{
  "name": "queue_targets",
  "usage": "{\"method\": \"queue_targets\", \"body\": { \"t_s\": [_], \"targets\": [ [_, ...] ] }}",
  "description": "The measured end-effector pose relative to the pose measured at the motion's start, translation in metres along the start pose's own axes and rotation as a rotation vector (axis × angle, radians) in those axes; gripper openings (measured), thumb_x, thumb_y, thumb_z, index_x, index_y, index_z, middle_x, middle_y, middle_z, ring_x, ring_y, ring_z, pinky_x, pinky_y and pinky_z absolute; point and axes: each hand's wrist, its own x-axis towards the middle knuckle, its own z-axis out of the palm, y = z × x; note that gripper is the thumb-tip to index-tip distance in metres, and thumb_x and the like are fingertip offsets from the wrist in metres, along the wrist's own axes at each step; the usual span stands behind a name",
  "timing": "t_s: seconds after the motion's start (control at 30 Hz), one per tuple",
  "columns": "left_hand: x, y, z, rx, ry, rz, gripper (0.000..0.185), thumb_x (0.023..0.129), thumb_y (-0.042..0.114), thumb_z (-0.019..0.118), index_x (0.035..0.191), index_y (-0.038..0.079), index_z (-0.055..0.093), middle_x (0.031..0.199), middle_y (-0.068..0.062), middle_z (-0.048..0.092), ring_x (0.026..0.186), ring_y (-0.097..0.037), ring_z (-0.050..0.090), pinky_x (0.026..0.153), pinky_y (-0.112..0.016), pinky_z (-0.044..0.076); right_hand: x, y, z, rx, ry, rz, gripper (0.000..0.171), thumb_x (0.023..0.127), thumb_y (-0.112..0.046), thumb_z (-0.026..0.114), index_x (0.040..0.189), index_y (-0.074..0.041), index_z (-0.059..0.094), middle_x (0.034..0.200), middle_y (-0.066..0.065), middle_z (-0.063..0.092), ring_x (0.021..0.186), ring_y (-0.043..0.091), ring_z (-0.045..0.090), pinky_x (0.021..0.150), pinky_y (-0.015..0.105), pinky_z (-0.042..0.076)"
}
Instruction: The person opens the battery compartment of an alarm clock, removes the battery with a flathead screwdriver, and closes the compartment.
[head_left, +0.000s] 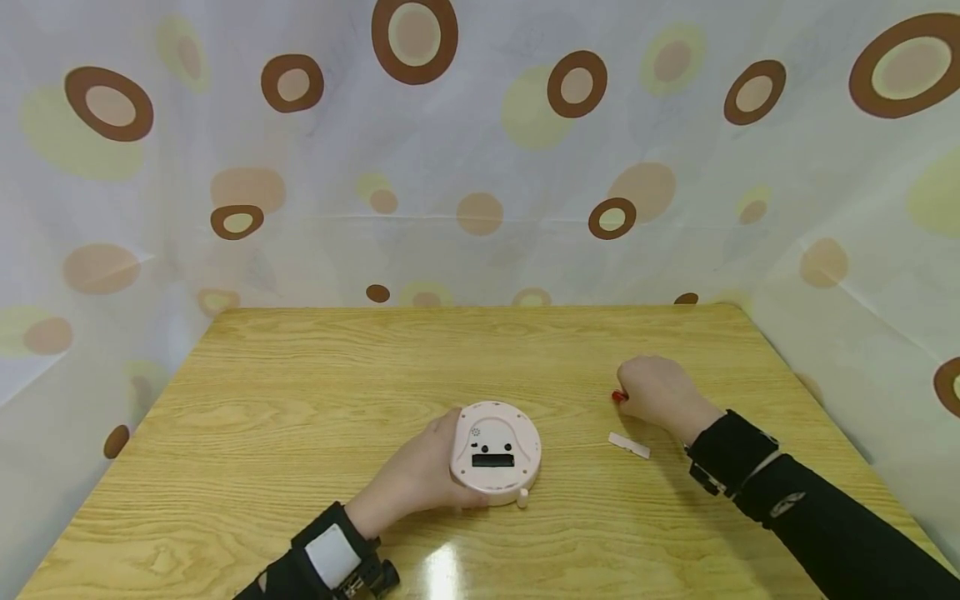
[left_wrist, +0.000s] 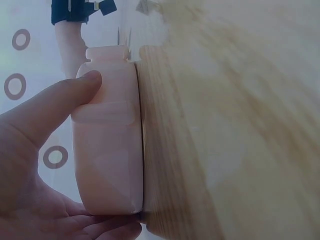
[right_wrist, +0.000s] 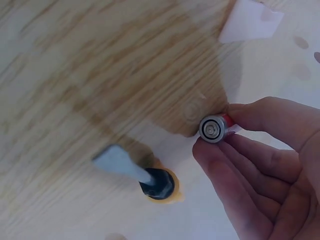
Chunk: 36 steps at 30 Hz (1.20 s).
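Note:
A round pink clock (head_left: 495, 446) lies back-up on the wooden table (head_left: 300, 392), with a dark rectangular slot showing in its back. My left hand (head_left: 427, 471) grips its left rim; in the left wrist view the thumb (left_wrist: 65, 102) presses on the pink edge (left_wrist: 107, 150), and other fingers curl under it. To the right, my right hand (head_left: 654, 392) pinches a small red battery (head_left: 618, 396). The right wrist view shows the battery's metal end (right_wrist: 214, 128) between fingertips, just above the wood. A small white flat cover piece (head_left: 628, 445) lies on the table between clock and right hand.
A spotted curtain (head_left: 480, 167) encloses the table at the back and on both sides. Bare wood stretches across the table's far half and left part. The white cover piece (right_wrist: 250, 20) also shows at the top of the right wrist view.

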Motion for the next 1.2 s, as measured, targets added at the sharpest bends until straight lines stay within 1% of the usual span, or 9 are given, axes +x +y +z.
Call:
{"method": "queue_targets", "body": {
  "t_s": [0.2, 0.43, 0.7, 0.87, 1.0, 1.2],
  "targets": [
    [0.0006, -0.0006, 0.0012, 0.003, -0.001, 0.016, 0.124, 0.068, 0.035, 0.101, 0.162, -0.006, 0.03, 0.155, -0.028, 0.051, 0.141, -0.041, 0.056, 0.117, -0.057, 0.048, -0.0004, 0.0025, 0.0036, 0.022, -0.003, 0.016, 0.048, 0.087, -0.005, 0.076, 0.059, -0.018, 0.039, 0.062, -0.005, 0.027, 0.06, 0.013, 0.028, 0.058, 0.028, 0.022],
    [0.0011, -0.0001, 0.0012, -0.012, -0.001, 0.014, 0.123, 0.068, 0.034, 0.101, 0.162, -0.005, 0.031, 0.155, -0.027, 0.051, 0.142, -0.04, 0.055, 0.119, -0.057, 0.047, 0.0017, 0.0015, 0.0018, 0.063, -0.041, 0.073, 0.044, 0.087, -0.004, 0.072, 0.059, -0.018, 0.04, 0.062, -0.004, 0.03, 0.058, 0.014, 0.03, 0.057, 0.027, 0.022],
    [0.0008, 0.0002, 0.0011, -0.016, 0.001, 0.012, 0.124, 0.068, 0.033, 0.101, 0.162, -0.006, 0.03, 0.155, -0.028, 0.05, 0.141, -0.041, 0.055, 0.118, -0.058, 0.047, 0.0045, -0.002, 0.0019, 0.064, -0.058, 0.118, 0.039, 0.091, -0.008, 0.071, 0.064, -0.014, 0.043, 0.065, 0.0, 0.034, 0.06, 0.016, 0.033, 0.058, 0.028, 0.025],
    [-0.0001, 0.0009, 0.0008, -0.019, -0.001, 0.014, 0.124, 0.068, 0.032, 0.101, 0.162, -0.007, 0.03, 0.155, -0.028, 0.05, 0.142, -0.042, 0.055, 0.118, -0.058, 0.047, 0.0053, -0.0043, 0.0018, 0.076, -0.084, 0.148, 0.037, 0.092, -0.009, 0.072, 0.067, -0.013, 0.046, 0.066, 0.0, 0.034, 0.061, 0.016, 0.033, 0.057, 0.029, 0.024],
    [-0.0004, 0.0014, 0.0005, -0.02, -0.001, 0.012, 0.123, 0.069, 0.032, 0.101, 0.162, -0.007, 0.03, 0.155, -0.028, 0.05, 0.141, -0.041, 0.055, 0.118, -0.058, 0.047, 0.0052, -0.0052, 0.0013, 0.079, -0.091, 0.157, 0.037, 0.091, -0.01, 0.073, 0.067, -0.013, 0.046, 0.066, 0.0, 0.033, 0.06, 0.015, 0.032, 0.057, 0.029, 0.023],
    [-0.0006, 0.0019, -0.0001, -0.027, 0.0, 0.01, 0.124, 0.068, 0.032, 0.101, 0.162, -0.007, 0.029, 0.156, -0.029, 0.05, 0.141, -0.041, 0.055, 0.118, -0.058, 0.047, 0.0051, -0.0049, 0.0014, 0.084, -0.077, 0.148, 0.038, 0.092, -0.009, 0.073, 0.067, -0.014, 0.045, 0.066, 0.0, 0.034, 0.06, 0.015, 0.033, 0.056, 0.028, 0.023]
  ]
}}
